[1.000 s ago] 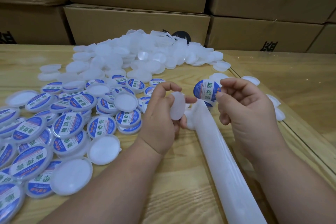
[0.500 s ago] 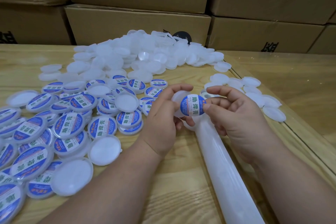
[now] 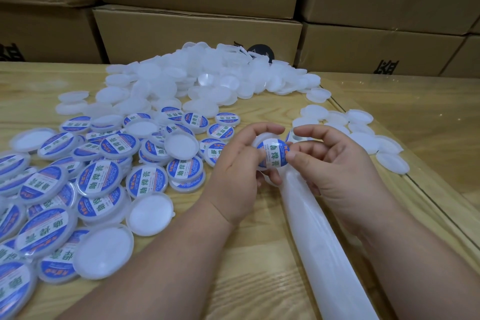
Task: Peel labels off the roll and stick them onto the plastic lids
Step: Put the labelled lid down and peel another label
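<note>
My left hand (image 3: pixel 237 163) grips a white plastic lid (image 3: pixel 261 138) by its edge, tilted up toward me at the table's middle. A round blue and white label (image 3: pixel 272 154) lies on the lid's face. My right hand (image 3: pixel 330 161) pinches the label's right edge with thumb and fingers against the lid. The white backing strip (image 3: pixel 319 236) of the label roll runs from under my hands toward the lower right. The roll itself is hidden.
A heap of bare white lids (image 3: pixel 202 80) lies at the back. Several labelled lids (image 3: pixel 98 179) crowd the left side. A few bare lids (image 3: pixel 363 135) lie right, near the table seam (image 3: pixel 428 195). Cardboard boxes (image 3: pixel 197 31) wall the far edge.
My right hand carried the peeled label leftward from above the strip onto the lid in my left hand. The lid turned to face me, and the hands closed together.
</note>
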`<state>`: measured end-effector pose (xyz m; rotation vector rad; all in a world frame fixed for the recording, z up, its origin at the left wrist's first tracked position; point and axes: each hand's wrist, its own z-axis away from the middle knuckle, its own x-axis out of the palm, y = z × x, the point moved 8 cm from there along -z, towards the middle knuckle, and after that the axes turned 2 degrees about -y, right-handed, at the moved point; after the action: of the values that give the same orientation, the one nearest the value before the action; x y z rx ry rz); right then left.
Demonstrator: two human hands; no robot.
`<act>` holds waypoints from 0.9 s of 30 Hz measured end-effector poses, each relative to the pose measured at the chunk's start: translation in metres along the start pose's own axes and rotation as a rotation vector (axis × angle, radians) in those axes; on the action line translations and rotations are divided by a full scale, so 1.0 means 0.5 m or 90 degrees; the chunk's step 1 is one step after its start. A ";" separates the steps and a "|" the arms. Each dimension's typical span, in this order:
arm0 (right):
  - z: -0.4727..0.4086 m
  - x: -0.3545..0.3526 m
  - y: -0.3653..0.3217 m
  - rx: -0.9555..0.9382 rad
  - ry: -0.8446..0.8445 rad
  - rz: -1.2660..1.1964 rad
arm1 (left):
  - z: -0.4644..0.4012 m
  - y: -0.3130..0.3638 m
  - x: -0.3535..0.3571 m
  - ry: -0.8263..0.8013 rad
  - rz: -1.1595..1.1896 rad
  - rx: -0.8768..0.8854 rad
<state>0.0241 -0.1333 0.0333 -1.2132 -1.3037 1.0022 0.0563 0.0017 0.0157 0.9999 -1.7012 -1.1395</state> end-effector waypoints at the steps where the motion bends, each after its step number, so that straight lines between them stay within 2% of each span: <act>1: 0.001 0.001 0.000 0.002 0.000 -0.004 | 0.001 0.001 0.000 -0.001 0.000 0.001; 8: -0.004 -0.011 0.004 0.000 0.020 0.067 | 0.000 0.000 0.007 -0.011 0.018 0.002; 17: -0.007 -0.022 0.009 -0.005 0.039 0.086 | 0.002 -0.004 0.012 -0.009 0.054 -0.008; 27: -0.006 -0.031 0.003 -0.023 0.042 0.104 | 0.008 0.004 -0.005 0.080 -0.100 0.014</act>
<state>0.0266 -0.1486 0.0301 -1.3862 -1.1916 1.0490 0.0531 0.0057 0.0161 1.2101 -1.5611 -1.1342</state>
